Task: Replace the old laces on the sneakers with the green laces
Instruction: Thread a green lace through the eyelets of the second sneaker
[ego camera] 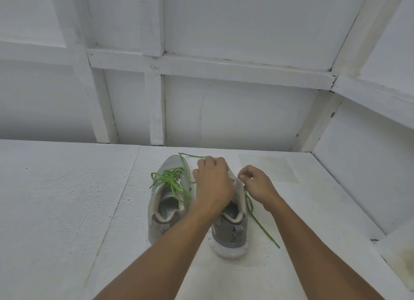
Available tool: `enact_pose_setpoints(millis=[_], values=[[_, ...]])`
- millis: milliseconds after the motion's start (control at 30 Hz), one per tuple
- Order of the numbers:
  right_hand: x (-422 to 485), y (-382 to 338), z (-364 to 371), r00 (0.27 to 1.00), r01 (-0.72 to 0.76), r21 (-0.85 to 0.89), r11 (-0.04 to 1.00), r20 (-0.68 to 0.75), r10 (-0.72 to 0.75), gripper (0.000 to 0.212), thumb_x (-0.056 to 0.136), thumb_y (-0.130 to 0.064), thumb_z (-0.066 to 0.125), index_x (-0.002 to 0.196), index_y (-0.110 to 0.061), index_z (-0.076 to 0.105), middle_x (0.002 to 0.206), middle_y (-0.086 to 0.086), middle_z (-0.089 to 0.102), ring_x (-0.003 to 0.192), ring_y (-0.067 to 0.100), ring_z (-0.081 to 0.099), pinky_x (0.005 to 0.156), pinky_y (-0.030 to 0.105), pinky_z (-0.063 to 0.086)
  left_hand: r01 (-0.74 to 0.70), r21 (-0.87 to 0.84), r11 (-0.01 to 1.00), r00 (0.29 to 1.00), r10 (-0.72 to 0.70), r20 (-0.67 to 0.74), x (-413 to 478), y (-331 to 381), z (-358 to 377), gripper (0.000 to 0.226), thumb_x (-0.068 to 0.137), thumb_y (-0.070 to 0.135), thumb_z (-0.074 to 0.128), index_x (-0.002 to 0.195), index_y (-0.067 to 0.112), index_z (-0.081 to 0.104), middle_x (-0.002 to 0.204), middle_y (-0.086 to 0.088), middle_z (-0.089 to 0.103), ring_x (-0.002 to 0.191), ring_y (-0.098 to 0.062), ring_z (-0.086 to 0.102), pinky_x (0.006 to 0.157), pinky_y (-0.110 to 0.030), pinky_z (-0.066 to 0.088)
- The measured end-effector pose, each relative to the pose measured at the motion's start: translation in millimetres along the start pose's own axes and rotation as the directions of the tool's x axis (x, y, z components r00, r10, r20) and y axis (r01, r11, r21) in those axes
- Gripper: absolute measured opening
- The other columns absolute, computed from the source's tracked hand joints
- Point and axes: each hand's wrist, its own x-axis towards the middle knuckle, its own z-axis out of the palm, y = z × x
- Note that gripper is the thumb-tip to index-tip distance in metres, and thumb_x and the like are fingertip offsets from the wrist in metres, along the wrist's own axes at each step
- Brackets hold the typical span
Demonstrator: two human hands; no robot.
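Head cam: both sneakers sit side by side on the white counter (pixel 67 199), heels toward the camera. The laced sneaker (pixel 165 201) already has its green lace (pixel 172 181) in. Over the other sneaker (pixel 230 232), the left hand (pixel 212 183) is curled round the second green lace (pixel 262 225). The right hand (pixel 255 183) pinches the same lace, whose tail trails across the counter.
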Motion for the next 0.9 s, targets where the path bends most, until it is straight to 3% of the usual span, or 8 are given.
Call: enact_pose_setpoints(millis=[100, 200, 333, 367, 433, 500, 633, 900], values=[[10, -4, -10, 0.993, 0.028, -0.008, 1.0, -0.113, -0.028, 0.017, 0.1, -0.009, 0.042, 0.089, -0.014, 0.054, 0.096, 0.001, 0.063, 0.08, 0.016, 0.064, 0.06, 0.022, 0.04, -0.002, -0.1, 0.995, 0.993, -0.01, -0.121, -23, -12, 6, 0.022, 0.082, 0.013, 0.058, 0.104, 0.013, 0.055, 0.104, -0.007, 0.052, 0.098, -0.028, 0.045, 0.082, -0.037, 0.037], [30, -25, -36, 0.969, 0.02, 0.441, 0.897, -0.23, 0.092, 0.023, 0.103, -0.006, 0.033, 0.087, -0.016, 0.047, 0.097, 0.008, 0.064, 0.079, 0.017, 0.066, 0.069, 0.029, 0.049, 0.063, -0.219, 0.974, 0.994, -0.081, -0.078, -36, -17, 8, 0.02, 0.093, 0.02, 0.055, 0.11, 0.01, 0.051, 0.107, -0.007, 0.049, 0.097, -0.026, 0.048, 0.083, -0.036, 0.04], [43, -65, -100, 0.955, 0.202, 0.953, 0.227, -0.243, 0.169, 0.026, 0.1, -0.003, 0.029, 0.085, -0.015, 0.047, 0.068, 0.001, 0.061, 0.054, 0.014, 0.055, 0.048, 0.021, 0.044, 0.141, -0.32, 0.937, 0.989, -0.151, -0.006, -36, -21, 9, 0.031, 0.099, 0.024, 0.047, 0.125, 0.009, 0.045, 0.119, -0.008, 0.048, 0.107, -0.026, 0.052, 0.091, -0.037, 0.043], [42, -71, -108, 0.946, 0.247, 0.936, 0.251, -0.289, 0.146, 0.025, 0.097, -0.002, 0.032, 0.085, -0.017, 0.049, 0.064, -0.001, 0.06, 0.048, 0.012, 0.049, 0.043, 0.018, 0.036, 0.152, -0.325, 0.933, 0.987, -0.158, 0.006, -35, -22, 10, 0.033, 0.099, 0.026, 0.045, 0.128, 0.009, 0.046, 0.12, -0.009, 0.049, 0.108, -0.026, 0.053, 0.092, -0.039, 0.043], [36, -74, -102, 0.917, 0.305, 0.746, 0.592, -0.397, 0.027, 0.023, 0.091, 0.0, 0.043, 0.089, -0.02, 0.054, 0.068, -0.002, 0.06, 0.044, 0.009, 0.043, 0.041, 0.017, 0.029, 0.159, -0.327, 0.932, 0.986, -0.166, 0.005, -35, -23, 14, 0.033, 0.101, 0.027, 0.039, 0.127, 0.009, 0.05, 0.116, -0.009, 0.053, 0.105, -0.026, 0.054, 0.091, -0.04, 0.044], [26, -60, -78, 0.935, 0.286, 0.248, 0.925, -0.284, -0.213, 0.024, 0.09, 0.001, 0.052, 0.098, -0.018, 0.064, 0.073, -0.003, 0.061, 0.045, 0.001, 0.044, 0.045, 0.015, 0.034, 0.161, -0.331, 0.93, 0.983, -0.18, -0.024, -36, -24, 15, 0.03, 0.103, 0.026, 0.037, 0.12, 0.009, 0.054, 0.108, -0.008, 0.055, 0.1, -0.025, 0.053, 0.085, -0.036, 0.042], [15, -9, -31, 0.953, 0.291, -0.394, 0.872, 0.201, -0.227, 0.015, 0.092, -0.018, 0.063, 0.104, -0.022, 0.072, 0.102, -0.009, 0.059, 0.074, 0.002, 0.048, 0.074, 0.017, 0.036, 0.172, -0.341, 0.924, 0.976, -0.207, -0.07, -37, -27, 16, 0.027, 0.103, 0.026, 0.036, 0.114, 0.009, 0.055, 0.101, -0.004, 0.054, 0.086, -0.014, 0.043, 0.072, -0.025, 0.03], [12, -4, -22, 0.959, 0.261, -0.385, 0.886, 0.207, -0.193, 0.007, 0.097, -0.025, 0.052, 0.102, -0.022, 0.055, 0.104, -0.009, 0.061, 0.077, 0.013, 0.057, 0.064, 0.024, 0.041, 0.142, -0.332, 0.933, 0.98, -0.18, -0.088, -37, -29, 19, 0.032, 0.104, 0.031, 0.034, 0.111, 0.01, 0.056, 0.099, -0.004, 0.057, 0.087, -0.016, 0.047, 0.073, -0.027, 0.035]])
